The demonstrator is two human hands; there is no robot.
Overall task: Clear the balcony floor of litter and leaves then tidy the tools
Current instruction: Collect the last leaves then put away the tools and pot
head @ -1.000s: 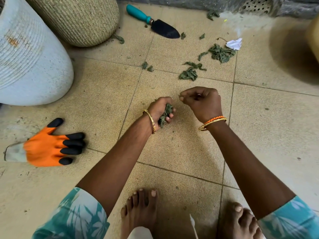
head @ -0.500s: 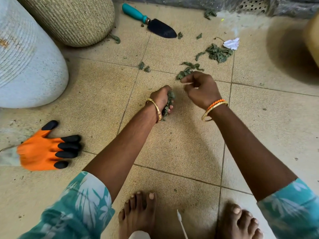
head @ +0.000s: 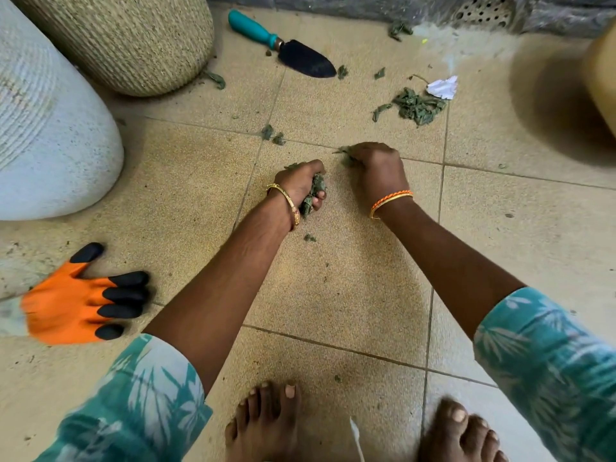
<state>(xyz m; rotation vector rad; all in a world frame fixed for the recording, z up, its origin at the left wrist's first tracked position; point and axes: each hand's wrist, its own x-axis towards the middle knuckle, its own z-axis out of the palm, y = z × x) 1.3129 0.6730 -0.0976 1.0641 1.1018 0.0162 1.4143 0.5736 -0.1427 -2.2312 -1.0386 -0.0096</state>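
leaves can slip out of the full left hand (head: 301,188), which is closed on a bunch of leaves (head: 313,195), while the right hand (head: 375,168) pinches more from the tile floor (head: 333,278).
one crumb (head: 310,238) lies just under the left fist; a leaf pile (head: 416,106) and a paper scrap (head: 443,87) wait near the far edge, the trowel (head: 293,50) lies beside a woven pot (head: 133,38), and an orange glove (head: 83,301) lies at the left edge.

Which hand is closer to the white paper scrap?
Right. The right hand is below-left of the white crumpled paper scrap; the left hand is farther left.
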